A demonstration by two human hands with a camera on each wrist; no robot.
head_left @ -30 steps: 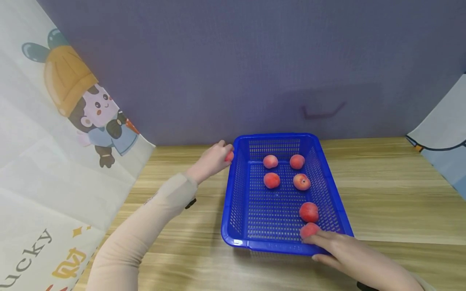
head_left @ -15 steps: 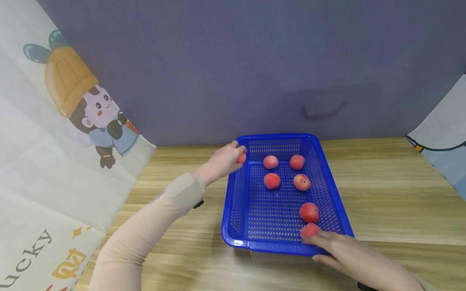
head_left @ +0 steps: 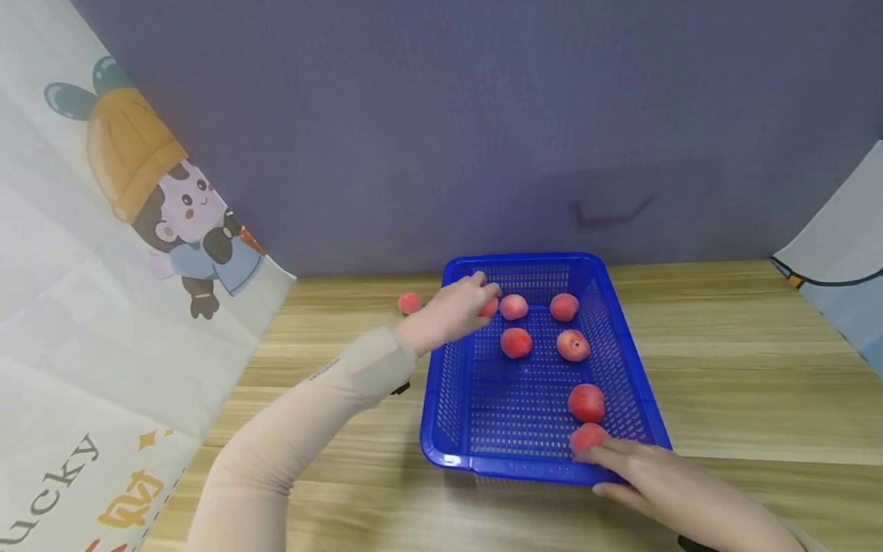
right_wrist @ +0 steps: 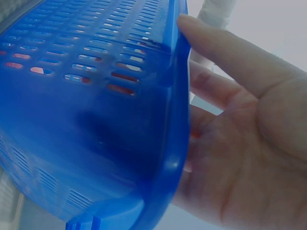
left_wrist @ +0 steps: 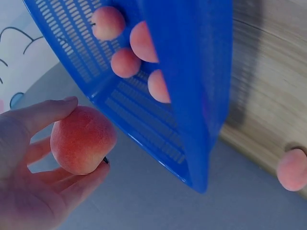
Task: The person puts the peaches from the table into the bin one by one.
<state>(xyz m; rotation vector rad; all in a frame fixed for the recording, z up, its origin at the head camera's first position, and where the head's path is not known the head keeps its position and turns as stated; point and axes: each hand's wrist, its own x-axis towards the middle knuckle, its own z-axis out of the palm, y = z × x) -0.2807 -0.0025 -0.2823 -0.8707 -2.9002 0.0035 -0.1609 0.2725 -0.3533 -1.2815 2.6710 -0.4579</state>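
Note:
Over the left rear part of the blue plastic basket (head_left: 524, 466), my left hand (head_left: 450, 313) holds a red peach (left_wrist: 82, 141) between thumb and fingers. Below it, a pale pink peach (head_left: 513, 307), a redder peach (head_left: 516, 343) and others lie spread on the basket floor. At the front right corner my right hand (head_left: 641, 469) grips the basket rim, thumb outside and fingers over the inside. Its fingertips are right at a peach (head_left: 588, 438) in that corner, and another peach (head_left: 586, 403) lies just behind that one.
One loose peach (head_left: 409, 303) lies on the wooden table (head_left: 724, 368), left of the basket. A dark grey panel (head_left: 441, 138) rises behind the table. At the left hangs a white printed sheet (head_left: 69, 322); a black cable (head_left: 841, 283) runs at the far right.
My left hand has carried its peach rightward, from the basket's left rim to over its inside. The loose peach on the table has come into view behind that arm. My right hand stays put.

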